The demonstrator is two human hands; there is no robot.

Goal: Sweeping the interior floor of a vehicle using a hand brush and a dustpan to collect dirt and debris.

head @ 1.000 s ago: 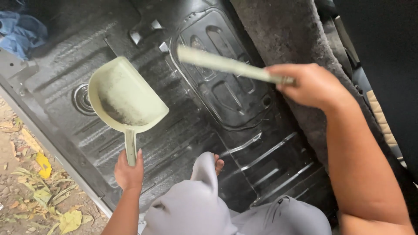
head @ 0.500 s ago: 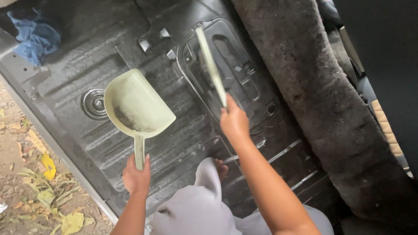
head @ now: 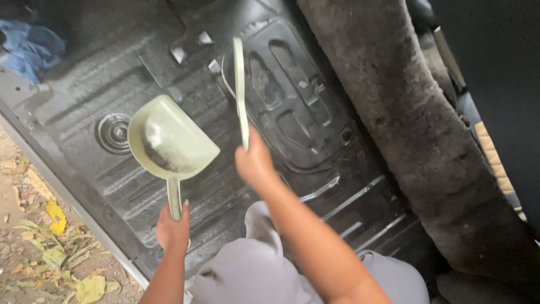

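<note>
My left hand [head: 172, 228] grips the handle of a pale green dustpan [head: 169, 141], held above the bare black metal floor [head: 140, 67] of a vehicle, with some grey dust lying in its scoop. My right hand [head: 256, 163] holds a long pale green brush handle [head: 241, 84] that points away from me, over the pressed floor panel, just right of the dustpan. The brush's bristle end is not visible.
A rolled-back grey carpet [head: 416, 129] runs along the right. A blue cloth [head: 34, 48] lies at the far left of the floor, near a round drain plug [head: 114, 133]. Outside the door sill at lower left is dirt ground with yellow leaves [head: 56, 217]. My grey-clothed knee [head: 253, 270] is below.
My right hand swung the brush handle from the right toward the centre, from lying crosswise to pointing away from me. The dustpan stayed held in my left hand.
</note>
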